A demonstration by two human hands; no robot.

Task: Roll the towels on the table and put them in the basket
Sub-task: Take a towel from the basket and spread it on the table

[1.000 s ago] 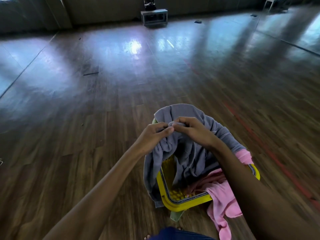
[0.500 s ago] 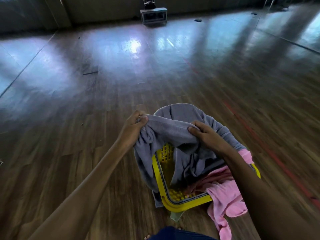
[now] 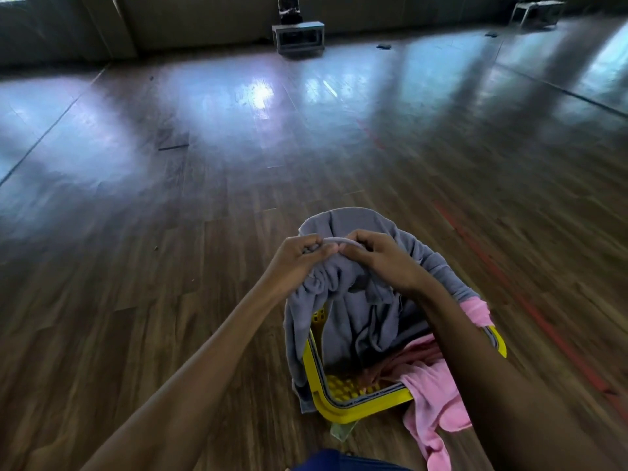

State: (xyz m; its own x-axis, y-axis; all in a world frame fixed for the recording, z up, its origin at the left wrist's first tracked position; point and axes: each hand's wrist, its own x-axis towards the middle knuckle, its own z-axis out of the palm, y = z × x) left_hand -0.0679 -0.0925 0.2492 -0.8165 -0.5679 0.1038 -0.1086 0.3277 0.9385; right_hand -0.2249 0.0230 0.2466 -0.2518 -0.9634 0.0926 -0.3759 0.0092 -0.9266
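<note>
A yellow plastic basket [image 3: 360, 407] stands on the wooden floor just in front of me. A grey towel [image 3: 356, 321] hangs out of it, draped over its far and left rims. My left hand [image 3: 295, 263] and my right hand [image 3: 384, 263] both pinch the towel's upper edge, close together above the basket, fingertips almost touching. A pink towel [image 3: 438, 399] spills over the basket's right front rim down to the floor.
Dark glossy wooden floor [image 3: 170, 266] stretches all around. A red line [image 3: 509, 287] runs along the floor on the right. A small grey stand [image 3: 299, 37] sits by the far wall, and another low stand [image 3: 537, 11] is at the far right.
Half a second ago my hands held the grey towel's edge stretched apart. Now they have come back together, bunching the edge between them over the basket.
</note>
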